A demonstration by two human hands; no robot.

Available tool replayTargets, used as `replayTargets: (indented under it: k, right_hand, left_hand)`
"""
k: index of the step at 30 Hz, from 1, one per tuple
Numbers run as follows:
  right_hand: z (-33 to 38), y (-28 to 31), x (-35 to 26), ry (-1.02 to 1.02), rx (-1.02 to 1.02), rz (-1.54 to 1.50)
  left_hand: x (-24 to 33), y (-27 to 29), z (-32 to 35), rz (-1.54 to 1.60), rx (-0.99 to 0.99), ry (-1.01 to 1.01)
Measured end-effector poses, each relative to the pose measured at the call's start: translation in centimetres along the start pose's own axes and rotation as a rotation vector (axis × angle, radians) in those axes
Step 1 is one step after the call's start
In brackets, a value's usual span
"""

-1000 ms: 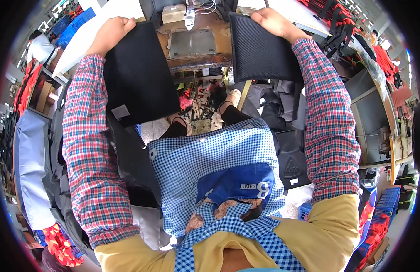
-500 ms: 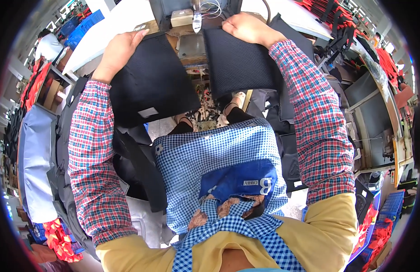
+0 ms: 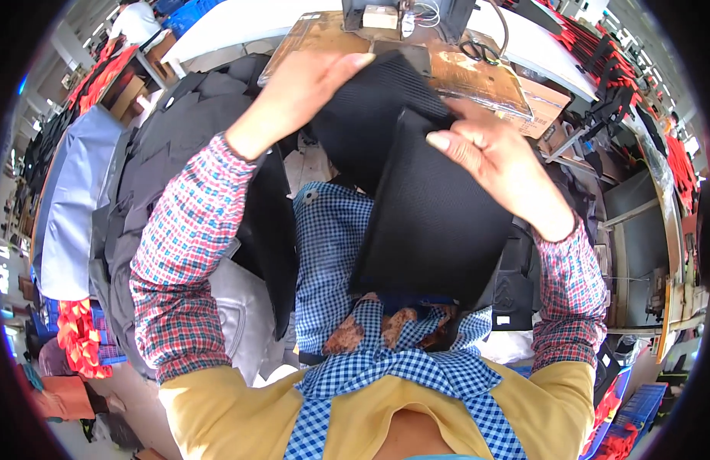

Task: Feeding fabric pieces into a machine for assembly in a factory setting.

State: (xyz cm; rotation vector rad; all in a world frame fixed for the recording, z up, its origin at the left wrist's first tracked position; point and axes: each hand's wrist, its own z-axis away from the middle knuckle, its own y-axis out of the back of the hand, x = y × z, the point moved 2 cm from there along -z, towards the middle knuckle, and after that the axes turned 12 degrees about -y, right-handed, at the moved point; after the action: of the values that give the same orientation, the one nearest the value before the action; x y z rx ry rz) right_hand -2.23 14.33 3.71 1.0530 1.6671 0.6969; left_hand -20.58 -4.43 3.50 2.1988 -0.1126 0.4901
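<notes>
Left hand (image 3: 293, 96) grips one flat black mesh fabric panel (image 3: 370, 123); right hand (image 3: 497, 165) pinches a second black mesh panel (image 3: 435, 222) overlapping it, hiding the brown bench (image 3: 477, 73) beyond.

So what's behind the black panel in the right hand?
A second black mesh panel, held by the left hand, sits behind the front panel gripped by the right hand. Their overlap hides its lower part.
</notes>
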Motion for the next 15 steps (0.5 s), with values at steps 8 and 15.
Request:
replayTargets:
  k: [8,15]
  right_hand:
    - [4.6,5.4,-0.5,-0.165,0.168,0.050]
    - [9.6,18.0,3.6,-0.500,0.301,-0.037]
  left_hand:
    - [4.2,-0.7,1.6,0.229,-0.159,-0.049]
    - [3.8,-1.8,5.1,0.368,-0.612,-0.011]
